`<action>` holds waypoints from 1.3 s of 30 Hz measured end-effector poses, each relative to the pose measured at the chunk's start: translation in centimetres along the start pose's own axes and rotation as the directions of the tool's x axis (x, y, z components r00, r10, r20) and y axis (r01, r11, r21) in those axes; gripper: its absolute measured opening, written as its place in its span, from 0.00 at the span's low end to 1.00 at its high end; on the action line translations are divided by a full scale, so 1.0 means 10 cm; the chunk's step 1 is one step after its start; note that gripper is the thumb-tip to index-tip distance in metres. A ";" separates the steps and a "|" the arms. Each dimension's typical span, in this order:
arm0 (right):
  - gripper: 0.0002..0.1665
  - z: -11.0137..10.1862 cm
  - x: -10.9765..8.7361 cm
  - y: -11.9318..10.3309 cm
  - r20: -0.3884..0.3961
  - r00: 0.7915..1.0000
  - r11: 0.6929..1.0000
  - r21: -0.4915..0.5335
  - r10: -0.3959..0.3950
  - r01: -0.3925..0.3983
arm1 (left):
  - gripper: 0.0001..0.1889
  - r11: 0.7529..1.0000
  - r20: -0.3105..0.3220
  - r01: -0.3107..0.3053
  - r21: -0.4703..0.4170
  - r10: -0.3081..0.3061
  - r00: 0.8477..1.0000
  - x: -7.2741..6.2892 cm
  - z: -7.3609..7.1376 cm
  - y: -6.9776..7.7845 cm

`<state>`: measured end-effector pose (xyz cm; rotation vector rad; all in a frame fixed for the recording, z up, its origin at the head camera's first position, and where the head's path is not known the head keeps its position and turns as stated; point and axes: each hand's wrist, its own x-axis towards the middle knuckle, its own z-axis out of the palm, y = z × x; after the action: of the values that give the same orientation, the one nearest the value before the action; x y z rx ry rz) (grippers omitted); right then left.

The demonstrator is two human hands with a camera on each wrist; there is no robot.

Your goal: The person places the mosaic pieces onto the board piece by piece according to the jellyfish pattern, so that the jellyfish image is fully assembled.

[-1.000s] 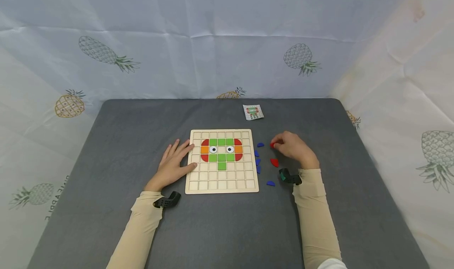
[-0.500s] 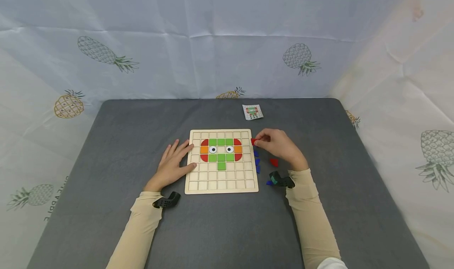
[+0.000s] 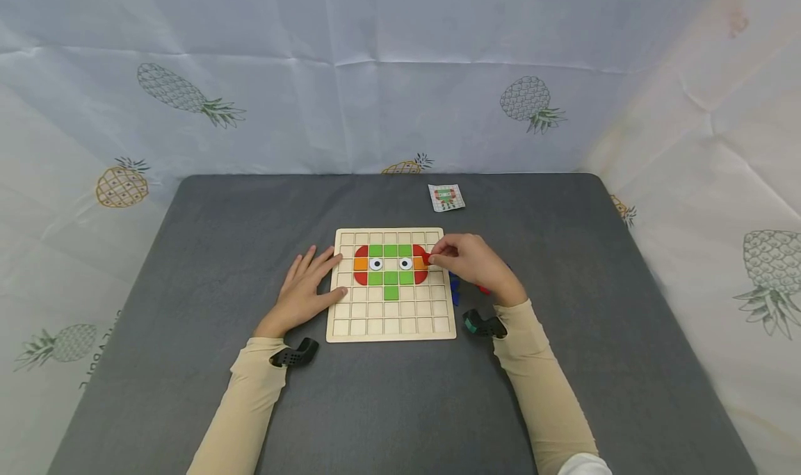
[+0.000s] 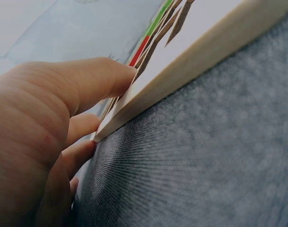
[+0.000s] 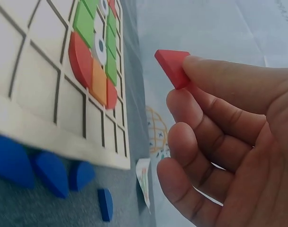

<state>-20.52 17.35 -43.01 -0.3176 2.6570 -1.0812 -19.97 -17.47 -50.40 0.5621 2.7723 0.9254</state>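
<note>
A pale wooden grid board (image 3: 391,329) lies on the table, with green, red and orange tiles and two eye tiles set in its upper cells. My left hand (image 3: 303,295) rests spread at the board's left edge, thumb and fingertips on the rim. Over the board's right side, my right hand (image 3: 472,261) pinches a small red tile (image 5: 175,67) between thumb and index finger. In the head view that tile overlaps the orange tile (image 3: 421,263) at the right. The right wrist view shows it raised above the board.
Several blue half-round tiles (image 5: 51,172) lie along the board's right edge, partly hidden by my right hand in the head view. Another red tile (image 3: 484,290) shows under the right wrist. A small printed card (image 3: 446,197) lies behind the board on the grey table (image 3: 250,211).
My right hand has carried the red tile leftward from the table at the right to over the board's right side. The left hand has stayed at the board's edge.
</note>
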 end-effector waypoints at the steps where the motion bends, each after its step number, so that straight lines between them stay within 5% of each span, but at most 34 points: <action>1: 0.09 0.01 0.00 -0.01 0.006 1.000 1.000 0.001 -0.001 0.001 | 0.40 1.000 0.000 -0.002 -0.001 0.002 1.000 0.00 0.00 0.00; 14: 0.07 0.20 0.07 -0.07 0.098 0.994 0.998 -0.008 -0.054 0.055 | 0.41 1.000 0.001 0.006 -0.006 -0.006 1.000 0.00 0.01 0.00; 39: 0.11 0.42 0.10 -0.11 0.208 0.978 0.991 -0.135 0.016 0.013 | 0.41 1.000 0.004 0.007 -0.003 -0.007 1.000 0.00 -0.01 0.01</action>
<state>-20.05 13.53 -45.32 -0.4303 2.5449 -0.8186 -20.02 -17.46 -50.27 0.5526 2.7672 0.9253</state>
